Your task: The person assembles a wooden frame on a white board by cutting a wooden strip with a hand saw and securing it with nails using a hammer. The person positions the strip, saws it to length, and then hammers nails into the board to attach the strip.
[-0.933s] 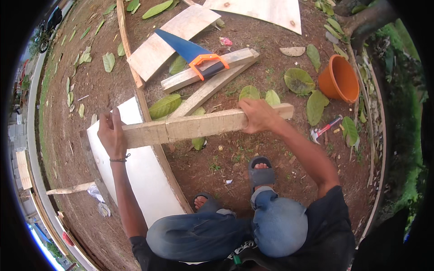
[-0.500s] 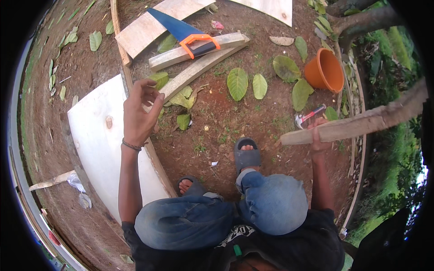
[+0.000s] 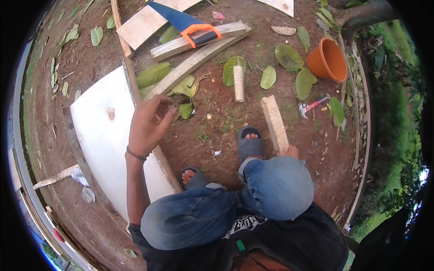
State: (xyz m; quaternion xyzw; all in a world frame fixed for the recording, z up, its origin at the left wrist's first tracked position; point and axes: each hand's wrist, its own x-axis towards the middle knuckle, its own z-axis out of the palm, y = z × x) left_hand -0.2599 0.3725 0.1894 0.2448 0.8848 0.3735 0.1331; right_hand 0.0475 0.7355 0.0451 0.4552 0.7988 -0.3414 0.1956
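Observation:
My right hand (image 3: 290, 152), partly hidden behind my knee, is closed on the lower end of a wooden block (image 3: 275, 123) that stands slanted beside my right foot. Ahead of it, a shorter wood piece (image 3: 239, 84) overlaps a large leaf; whether it touches the ground I cannot tell. My left hand (image 3: 151, 124) hovers by the wooden edge of a white panel (image 3: 101, 135), fingers curled but apart from the thumb, with nothing visible in it. A handsaw (image 3: 183, 22) with an orange and black handle rests on two crossed wood pieces (image 3: 199, 63).
To the right, a claw hammer (image 3: 313, 106) lies on the soil below an orange bucket (image 3: 326, 60) tipped toward me. Big leaves (image 3: 289, 57) are scattered about. Plywood (image 3: 141, 26) sits at the far left, and tree roots (image 3: 366, 18) rise at the far right.
My right hand has come down and inward to my knee; the long wood it held out to the right no longer shows there. A short wood piece now appears over the leaf. My left hand lowered slightly.

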